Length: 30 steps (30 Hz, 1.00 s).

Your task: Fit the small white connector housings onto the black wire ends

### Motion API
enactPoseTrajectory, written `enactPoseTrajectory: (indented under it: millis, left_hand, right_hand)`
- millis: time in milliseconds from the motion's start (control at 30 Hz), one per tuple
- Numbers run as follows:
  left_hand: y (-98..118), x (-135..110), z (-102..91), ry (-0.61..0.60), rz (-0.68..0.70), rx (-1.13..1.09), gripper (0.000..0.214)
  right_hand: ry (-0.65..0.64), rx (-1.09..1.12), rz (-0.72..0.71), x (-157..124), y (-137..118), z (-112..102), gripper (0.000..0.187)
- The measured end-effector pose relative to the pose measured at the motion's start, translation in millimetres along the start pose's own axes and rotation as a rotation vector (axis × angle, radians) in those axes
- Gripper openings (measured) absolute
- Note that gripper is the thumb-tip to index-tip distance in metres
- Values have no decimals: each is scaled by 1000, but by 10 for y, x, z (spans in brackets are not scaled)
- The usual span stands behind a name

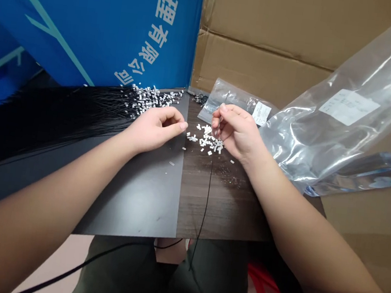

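Observation:
My right hand (237,131) is closed in a pinch on a thin black wire (208,191). The wire hangs down across the wood-grain tabletop and over its front edge. Below those fingers lies a small pile of white plastic connector pieces (206,143). My left hand (160,125) is to the left of the pile, its fingers curled and its thumb and forefinger tips together; whether something tiny is between them I cannot make out. Just behind it, a large bundle of black wires (61,106) ends in many white connectors (151,97).
A small clear bag (231,101) with a label lies behind the pile. To the right are a large clear plastic bag (313,118) and a plastic bottle (373,173). A blue printed panel (126,14) and cardboard (268,17) stand at the back.

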<state>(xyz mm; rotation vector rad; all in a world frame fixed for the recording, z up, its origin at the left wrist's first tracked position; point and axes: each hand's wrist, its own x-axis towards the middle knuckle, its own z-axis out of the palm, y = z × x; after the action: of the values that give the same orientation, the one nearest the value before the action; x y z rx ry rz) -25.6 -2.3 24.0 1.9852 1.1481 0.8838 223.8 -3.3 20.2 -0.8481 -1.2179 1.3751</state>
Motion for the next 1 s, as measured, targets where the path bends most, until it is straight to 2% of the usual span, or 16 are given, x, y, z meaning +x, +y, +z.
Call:
enactPoseTrajectory:
  millis: [133,233,333,633,767,1000]
  left_hand:
    - [-139,63,-74,-158,107,200,30]
    - [-166,60,-59,-310,165,241,29]
    - [-173,48,-24,-385,175,247,29]
    - [-238,76,80,-404,236,360,21]
    - [-216,52,120,-390,219,424,16]
    - [-154,20,152,-352,154,397,16]
  right_hand:
    - [-53,-15,43,-9,30,-4,41]
    - [-108,-24,53,-22,62,24,38]
    - [-140,-11,46,-28,73,50,37]
    - [-173,-24,74,-28,132,72,41]
    - [-179,-56,70,-19,160,82,45]
    - [-196,-60,61,-5,199,64,43]
